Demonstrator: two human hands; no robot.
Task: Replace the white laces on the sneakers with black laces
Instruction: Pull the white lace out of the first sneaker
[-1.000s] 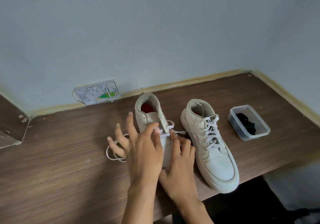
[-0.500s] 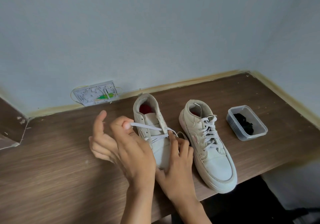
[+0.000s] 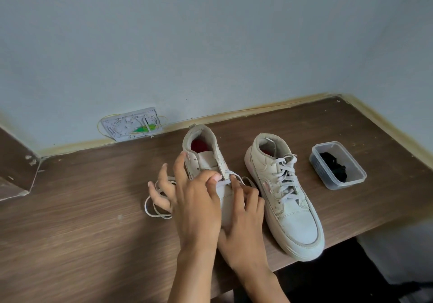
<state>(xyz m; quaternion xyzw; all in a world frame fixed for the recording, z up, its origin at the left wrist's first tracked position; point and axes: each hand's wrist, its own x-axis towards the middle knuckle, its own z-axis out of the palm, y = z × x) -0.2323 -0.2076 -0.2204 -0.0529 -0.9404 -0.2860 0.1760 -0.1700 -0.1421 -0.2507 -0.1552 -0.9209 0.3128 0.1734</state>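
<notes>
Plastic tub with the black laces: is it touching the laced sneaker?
Apart. The head view shows bare wooden desk between the plastic tub and the laced sneaker.

No readable text, brand, number or sign showed anywhere. The right sneaker bore a small pinkish mark on its side, too blurred to read, and the wall plate at the far left carried no legible lettering.

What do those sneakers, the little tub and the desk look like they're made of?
Sneakers: smooth off-white leather or a synthetic lookalike, stitched panels, matte; thick rubbery-looking soles.
Tub: clear plastic, slightly glossy, since the black laces show through its wall.
Desk: brown wood grain, probably laminate rather than solid wood, chipped at the left edge.
</notes>
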